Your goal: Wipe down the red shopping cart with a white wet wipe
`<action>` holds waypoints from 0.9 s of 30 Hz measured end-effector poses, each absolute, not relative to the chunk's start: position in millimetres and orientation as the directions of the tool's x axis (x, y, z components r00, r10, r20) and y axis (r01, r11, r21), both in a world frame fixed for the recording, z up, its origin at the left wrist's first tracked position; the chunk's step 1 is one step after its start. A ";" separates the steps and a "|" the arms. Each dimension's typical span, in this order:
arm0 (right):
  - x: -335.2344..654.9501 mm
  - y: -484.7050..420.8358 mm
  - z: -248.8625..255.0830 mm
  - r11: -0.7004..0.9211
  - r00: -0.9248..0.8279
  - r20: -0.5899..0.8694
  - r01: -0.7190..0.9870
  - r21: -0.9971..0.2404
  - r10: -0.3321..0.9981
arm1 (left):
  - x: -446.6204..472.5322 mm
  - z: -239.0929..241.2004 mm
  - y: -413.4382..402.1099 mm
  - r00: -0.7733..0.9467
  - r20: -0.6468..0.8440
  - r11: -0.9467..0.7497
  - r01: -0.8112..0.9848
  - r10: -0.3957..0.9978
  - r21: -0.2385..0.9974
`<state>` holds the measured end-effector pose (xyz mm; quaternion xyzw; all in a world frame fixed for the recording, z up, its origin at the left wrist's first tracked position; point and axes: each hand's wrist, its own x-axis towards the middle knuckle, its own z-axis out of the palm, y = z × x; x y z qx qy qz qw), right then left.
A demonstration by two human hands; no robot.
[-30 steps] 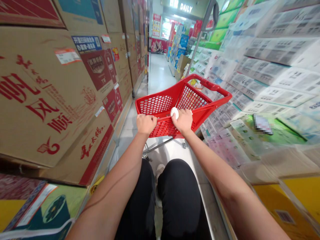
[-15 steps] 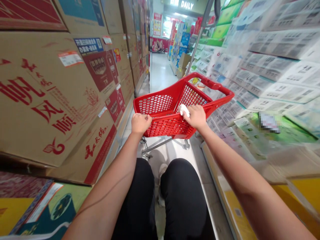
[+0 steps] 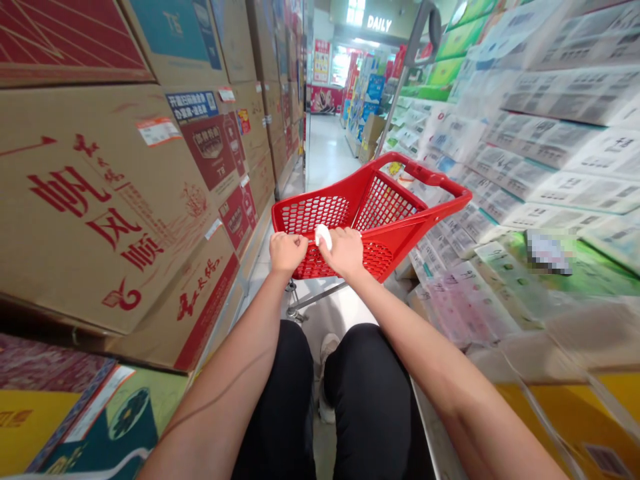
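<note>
A red plastic shopping cart [image 3: 400, 253] stands turned sideways in front of my knees, its handle at the right. My left hand [image 3: 287, 253] is closed around the near corner of its top rim, at the left end. Close beside it, my right hand [image 3: 346, 252] presses on the same rim, fingers over the edge. A small white wipe [image 3: 323, 236] is bunched between its thumb and fingers; whether it is cloth or paper I cannot tell.
Stacked cartons [image 3: 115, 220] line the left side. White and green packs [image 3: 560, 147] rise on the right, with a low row of pink packs [image 3: 460, 303]. A metal post with a grey hook [image 3: 434, 33] stands behind the cart. The aisle floor [image 3: 325, 143] runs on ahead.
My right hand has slid left along the rim with the wipe, coming near my left hand. My left hand stays on the corner. The view has shifted slightly.
</note>
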<state>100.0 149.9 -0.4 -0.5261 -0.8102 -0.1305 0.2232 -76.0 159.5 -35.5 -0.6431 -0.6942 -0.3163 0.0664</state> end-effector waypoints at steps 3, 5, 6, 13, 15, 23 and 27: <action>88.3 145.0 1.9 0.508 -0.445 0.453 0.861 -0.021 0.773 | -81.8 -36.3 157.6 -0.149 0.501 -0.033 0.941 0.853 0.337; 105.8 150.5 7.8 0.534 -0.481 0.435 0.846 0.002 0.761 | -86.1 -36.4 156.6 -0.129 0.501 -0.047 0.945 0.856 0.324; 121.5 155.3 12.0 0.523 -0.479 0.429 0.852 0.020 0.766 | -88.0 -36.3 156.2 -0.116 0.502 -0.059 0.946 0.857 0.319; 248.4 190.7 46.0 0.253 -0.312 0.494 0.950 0.184 0.812 | -87.2 -32.9 155.2 -0.073 0.509 -0.118 0.936 0.858 0.333; 249.8 190.8 45.4 0.223 -0.286 0.515 0.958 0.181 0.808 | -83.6 -31.8 154.9 -0.079 0.501 -0.115 0.932 0.862 0.344; 103.3 142.8 2.4 0.466 -0.406 0.500 0.885 0.005 0.765 | -77.1 -35.9 155.0 -0.130 0.509 -0.074 0.930 0.851 0.360; 68.5 134.4 0.4 0.545 -0.483 0.460 0.839 -0.001 0.745 | -84.6 -39.8 154.0 -0.087 0.528 -0.112 0.936 0.845 0.334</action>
